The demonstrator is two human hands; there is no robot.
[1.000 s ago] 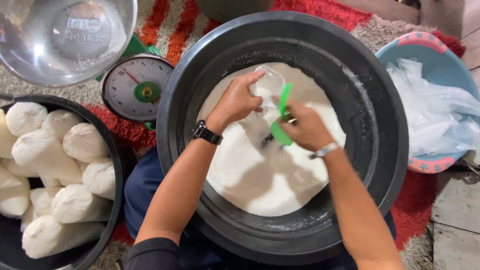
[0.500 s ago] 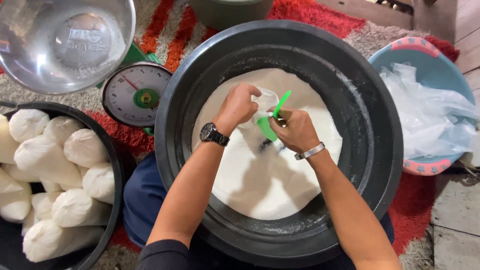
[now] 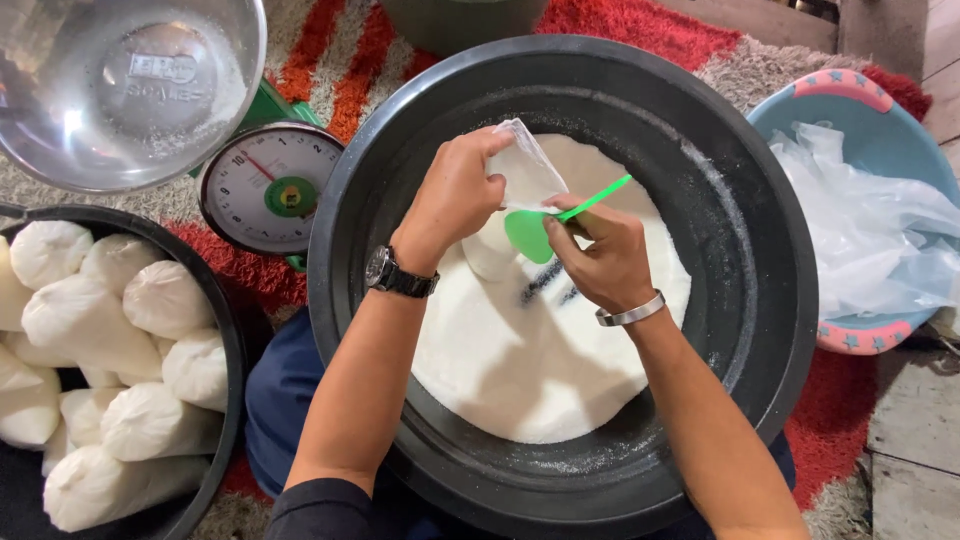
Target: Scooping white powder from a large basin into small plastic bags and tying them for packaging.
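**Bag lifted, scoop at its mouth**

Both hands have risen a little since half a second ago, and the bag now stands taller above the white heap.

From the left, I see a dark tub (image 3: 215,330) packed with tied white bundles (image 3: 150,300), a steel bowl (image 3: 130,90) above it, and a dial scale (image 3: 270,185) beside the big black basin (image 3: 760,290).

Over the basin, my left hand (image 3: 455,195) pinches the rim of a small clear plastic bag (image 3: 525,170), holding it upright; its lower part looks whitish, probably already part filled, though the film is hard to read. My right hand (image 3: 600,255) is closed around a green scoop (image 3: 535,232), its blade touching the bag's mouth, handle angled up to the right. Under both lies a mound of white grains (image 3: 530,370).

Far right, a blue tub (image 3: 850,95) holds loose clear bags (image 3: 870,230).
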